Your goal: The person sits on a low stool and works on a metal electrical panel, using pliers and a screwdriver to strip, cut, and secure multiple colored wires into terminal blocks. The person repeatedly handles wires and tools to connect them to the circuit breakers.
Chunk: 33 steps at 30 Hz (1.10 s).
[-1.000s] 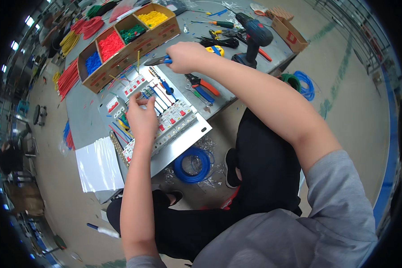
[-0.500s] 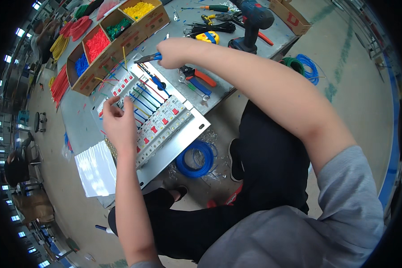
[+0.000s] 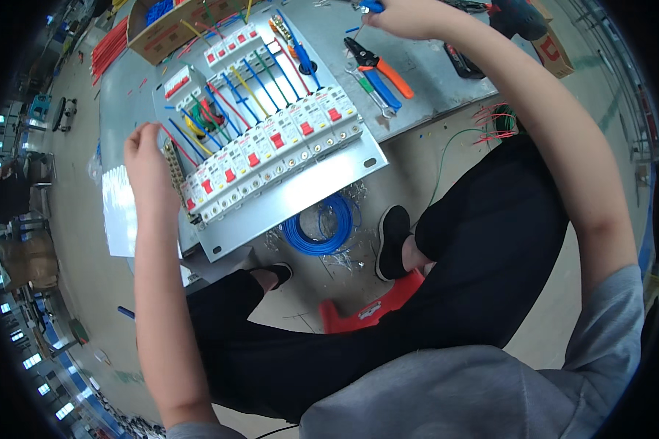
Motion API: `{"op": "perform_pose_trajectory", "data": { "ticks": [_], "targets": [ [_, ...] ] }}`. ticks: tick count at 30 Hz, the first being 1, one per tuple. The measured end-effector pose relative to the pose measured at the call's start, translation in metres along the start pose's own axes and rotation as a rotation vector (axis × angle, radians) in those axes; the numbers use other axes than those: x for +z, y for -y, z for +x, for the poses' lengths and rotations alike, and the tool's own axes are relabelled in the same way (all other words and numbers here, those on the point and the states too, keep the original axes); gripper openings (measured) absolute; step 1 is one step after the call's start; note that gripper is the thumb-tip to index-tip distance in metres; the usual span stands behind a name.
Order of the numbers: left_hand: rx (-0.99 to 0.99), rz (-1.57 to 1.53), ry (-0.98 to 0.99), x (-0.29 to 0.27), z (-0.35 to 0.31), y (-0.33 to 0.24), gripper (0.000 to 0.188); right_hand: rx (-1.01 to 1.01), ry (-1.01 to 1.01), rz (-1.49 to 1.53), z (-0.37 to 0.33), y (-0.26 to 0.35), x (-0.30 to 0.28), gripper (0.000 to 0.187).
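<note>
At the left end of a metal mounting plate (image 3: 284,207), my left hand (image 3: 145,152) is closed, its fingertips pinched at the end of a red wire (image 3: 179,145). My right hand (image 3: 406,16) is up at the top edge, gripping blue-handled pliers (image 3: 372,6) whose jaws are mostly cut off by the frame. Between the hands, a row of circuit breakers (image 3: 252,159) with red switches runs along the plate. Blue, red, yellow and green wires rise from it toward a shorter breaker row (image 3: 232,50) and a separate breaker (image 3: 179,85).
Right of the plate lie orange-and-blue wire strippers (image 3: 381,73) and a wrench (image 3: 377,99). A power drill (image 3: 516,18) stands farther right. Behind is a cardboard box (image 3: 170,36); white sheets (image 3: 119,212) lie at left. A blue wire coil (image 3: 318,225) and red stool (image 3: 373,304) are below.
The view has shifted, so the plate looks nearer and larger. My left hand moved from over the wires to the plate's left end and pinched. My right hand carried the pliers away to the right.
</note>
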<state>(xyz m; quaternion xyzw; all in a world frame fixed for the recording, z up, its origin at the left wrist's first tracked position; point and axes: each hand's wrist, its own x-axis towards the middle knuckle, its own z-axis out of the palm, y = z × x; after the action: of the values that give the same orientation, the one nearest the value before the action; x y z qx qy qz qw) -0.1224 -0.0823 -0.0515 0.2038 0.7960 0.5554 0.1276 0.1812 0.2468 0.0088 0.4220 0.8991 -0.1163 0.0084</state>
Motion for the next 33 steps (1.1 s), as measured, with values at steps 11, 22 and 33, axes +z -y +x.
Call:
{"op": "perform_pose_trajectory", "data": {
  "ticks": [11,22,33],
  "targets": [
    [0.055,0.003,-0.018,-0.055,-0.020,0.016,0.033,0.016,0.066,0.233,-0.029,-0.028,-0.026,0.049],
    [0.245,0.430,0.538,0.053,-0.071,-0.073,0.041,0.092,0.127,0.175,-0.014,-0.026,-0.014,0.052],
    [0.243,0.401,0.438,0.105,-0.061,-0.066,0.042,-0.306,-0.337,0.016,-0.024,0.035,-0.013,0.054]
  ]
}}
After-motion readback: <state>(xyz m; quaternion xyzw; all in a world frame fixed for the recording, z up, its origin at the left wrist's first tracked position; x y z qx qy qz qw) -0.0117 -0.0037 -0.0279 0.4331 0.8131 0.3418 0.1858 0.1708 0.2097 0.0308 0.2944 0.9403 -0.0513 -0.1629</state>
